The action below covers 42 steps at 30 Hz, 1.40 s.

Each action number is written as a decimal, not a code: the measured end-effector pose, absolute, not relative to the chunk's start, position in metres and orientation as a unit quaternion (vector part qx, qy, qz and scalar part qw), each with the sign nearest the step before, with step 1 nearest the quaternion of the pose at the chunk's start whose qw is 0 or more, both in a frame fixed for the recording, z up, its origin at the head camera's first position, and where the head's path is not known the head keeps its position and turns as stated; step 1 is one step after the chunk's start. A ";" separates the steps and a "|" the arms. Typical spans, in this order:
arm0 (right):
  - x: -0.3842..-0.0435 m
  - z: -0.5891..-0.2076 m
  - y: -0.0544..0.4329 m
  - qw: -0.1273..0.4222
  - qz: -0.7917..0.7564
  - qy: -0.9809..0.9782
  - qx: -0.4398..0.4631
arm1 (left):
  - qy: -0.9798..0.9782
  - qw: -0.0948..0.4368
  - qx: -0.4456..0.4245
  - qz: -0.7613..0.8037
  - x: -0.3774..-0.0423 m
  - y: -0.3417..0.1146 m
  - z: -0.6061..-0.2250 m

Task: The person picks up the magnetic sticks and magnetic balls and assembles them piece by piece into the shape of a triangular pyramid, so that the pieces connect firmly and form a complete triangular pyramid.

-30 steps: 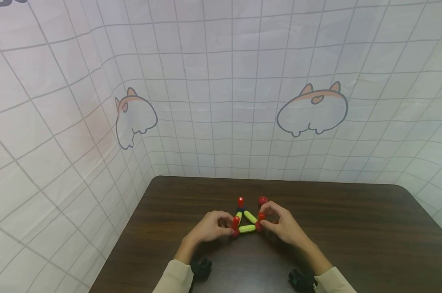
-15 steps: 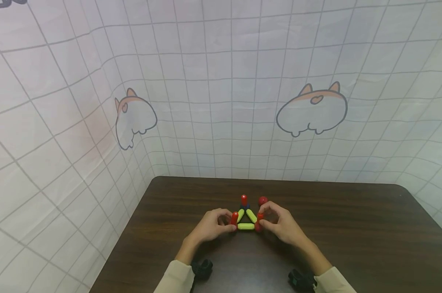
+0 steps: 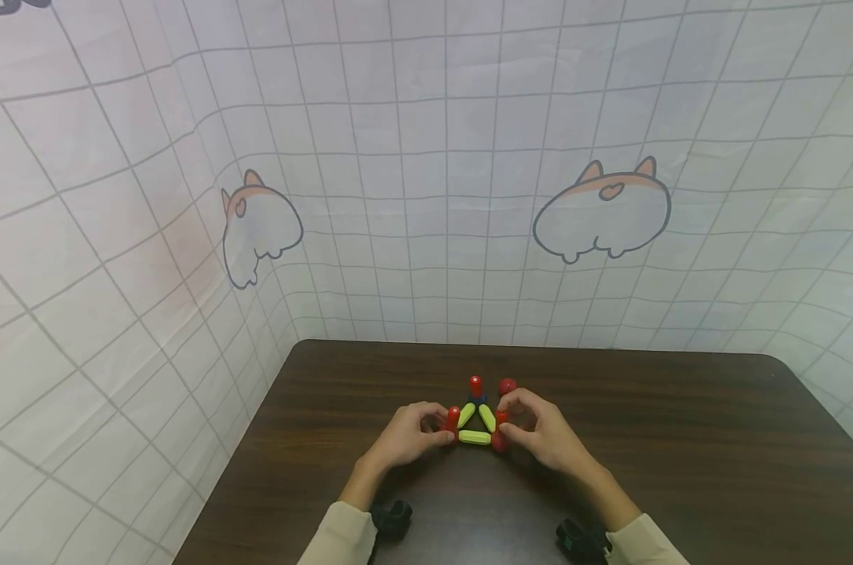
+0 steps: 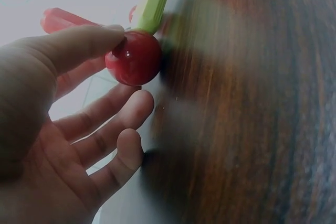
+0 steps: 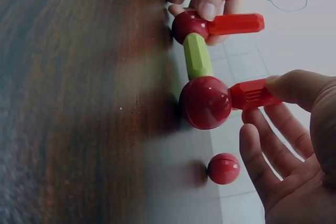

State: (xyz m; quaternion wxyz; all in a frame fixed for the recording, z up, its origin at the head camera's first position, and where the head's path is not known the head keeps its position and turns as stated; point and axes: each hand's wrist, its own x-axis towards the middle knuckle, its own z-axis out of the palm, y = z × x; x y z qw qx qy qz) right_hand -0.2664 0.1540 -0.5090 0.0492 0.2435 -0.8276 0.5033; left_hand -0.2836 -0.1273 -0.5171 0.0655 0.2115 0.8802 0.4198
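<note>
Three yellow-green rods make a flat triangle, the nearest rod (image 3: pixel 475 437) running between two red balls. At the far corner a red rod (image 3: pixel 475 385) stands upright on a dark blue ball (image 3: pixel 479 399). My left hand (image 3: pixel 406 436) pinches the left corner's red ball (image 4: pixel 134 61) close to where its upright red rod (image 4: pixel 65 20) joins, thumb on the ball. With thumb and fingers, my right hand (image 3: pixel 548 433) holds the upright red rod (image 5: pixel 253 94) of the right corner, above its red ball (image 5: pixel 206 103). The other right fingers are spread loosely.
A loose red ball (image 3: pixel 507 386) lies on the dark wooden table (image 3: pixel 652 439), just beyond my right hand. White grid-patterned cloth (image 3: pixel 426 196) hangs behind and to the left of the table. Black wrist devices sit below both hands.
The triangle has turned slightly clockwise: its far corner has moved right, and the left corner has shifted away from me with my left hand. My right hand has hardly moved.
</note>
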 end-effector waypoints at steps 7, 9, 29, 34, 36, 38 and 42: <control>-0.266 -0.508 0.151 0.043 0.503 -0.831 0.232 | 0.873 0.078 0.212 0.432 -0.282 -0.129 -0.514; -0.265 -0.508 0.149 0.045 0.508 -0.829 0.231 | 0.872 0.080 0.209 0.435 -0.282 -0.129 -0.513; -0.268 -0.514 0.146 0.022 0.490 -0.847 0.205 | 0.864 0.055 0.202 0.458 -0.281 -0.125 -0.514; -0.269 -0.515 0.147 0.011 0.469 -0.860 0.200 | 0.864 0.050 0.204 0.457 -0.281 -0.125 -0.515; -0.268 -0.514 0.147 0.002 0.463 -0.864 0.199 | 0.866 0.046 0.203 0.454 -0.282 -0.125 -0.515; -0.268 -0.514 0.148 -0.007 0.456 -0.868 0.198 | 0.869 0.041 0.200 0.451 -0.282 -0.124 -0.515; -0.269 -0.514 0.148 -0.017 0.445 -0.874 0.195 | 0.874 0.035 0.193 0.444 -0.281 -0.122 -0.516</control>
